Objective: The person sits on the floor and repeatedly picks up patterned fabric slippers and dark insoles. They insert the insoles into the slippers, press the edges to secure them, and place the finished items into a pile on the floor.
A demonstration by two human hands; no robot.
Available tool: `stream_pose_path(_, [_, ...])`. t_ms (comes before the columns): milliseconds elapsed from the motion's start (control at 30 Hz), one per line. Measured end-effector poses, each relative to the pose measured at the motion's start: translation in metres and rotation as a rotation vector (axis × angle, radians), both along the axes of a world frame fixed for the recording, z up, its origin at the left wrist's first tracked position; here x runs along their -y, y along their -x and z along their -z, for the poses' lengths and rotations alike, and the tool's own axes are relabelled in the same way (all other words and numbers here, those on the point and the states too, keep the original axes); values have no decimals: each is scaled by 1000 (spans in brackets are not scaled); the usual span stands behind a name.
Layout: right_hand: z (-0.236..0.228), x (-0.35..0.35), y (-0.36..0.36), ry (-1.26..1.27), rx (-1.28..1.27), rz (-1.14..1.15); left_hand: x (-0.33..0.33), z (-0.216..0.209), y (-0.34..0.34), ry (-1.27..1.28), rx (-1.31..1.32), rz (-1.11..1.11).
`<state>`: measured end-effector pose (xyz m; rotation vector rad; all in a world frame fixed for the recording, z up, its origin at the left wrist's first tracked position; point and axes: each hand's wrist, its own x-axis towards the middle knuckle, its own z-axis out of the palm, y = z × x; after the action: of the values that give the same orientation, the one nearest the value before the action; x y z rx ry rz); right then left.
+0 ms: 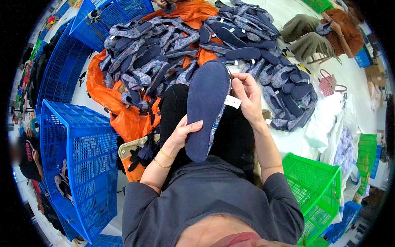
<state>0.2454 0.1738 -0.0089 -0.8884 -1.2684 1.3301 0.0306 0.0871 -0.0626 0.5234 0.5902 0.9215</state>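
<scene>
A dark grey short-sleeved shirt point(214, 185) is closest to me, and below it the seated worker's black trousers point(236, 144) make a lap. Above that lap is a long slipper with a navy fabric sole and a floral-patterned side point(207, 99), its sole turned up and a small white paper tag point(233, 101) hanging at its right edge. The left hand point(183, 131), gold bangles point(161, 166) at its wrist, is closed around the slipper's near left edge, thumb flat on the sole, the other fingers mostly hidden underneath. The right hand point(247, 96) is at the upper right edge, fingers curled and thumb near the forefinger; I can't tell whether it grips the slipper or something thin and dark beside it.

Beyond the knees, a heap of navy and floral slippers point(140, 53) spreads over crumpled orange plastic sheeting point(96, 80). A tall blue lattice plastic crate point(94, 164) stands to the left, a bright green one point(310, 181) to the right. Farther off on the right, a co-worker in a rust-brown top point(349, 39) sits holding another slipper point(324, 29).
</scene>
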Motion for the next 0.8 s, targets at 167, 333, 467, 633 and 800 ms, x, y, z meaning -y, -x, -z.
stream_pose_path(167, [-16, 0, 1, -12, -31, -49, 5, -10, 2, -18, -76, -6])
stream_pose_path(333, [-17, -3, -21, -95, 27, 54, -4, -19, 3, -19, -228, -17])
stream_pose_path(467, [-9, -6, -59, 12, -66, 137, -84, -62, 38, -191, -690, -456])
stream_pose_path(633, [63, -13, -156, 180, 319, 364, -226, -71, 106, -424, -405, -908])
stream_pose_path(800, [240, -33, -354, 631, 103, 960, -180, -43, 13, -721, -951, -38])
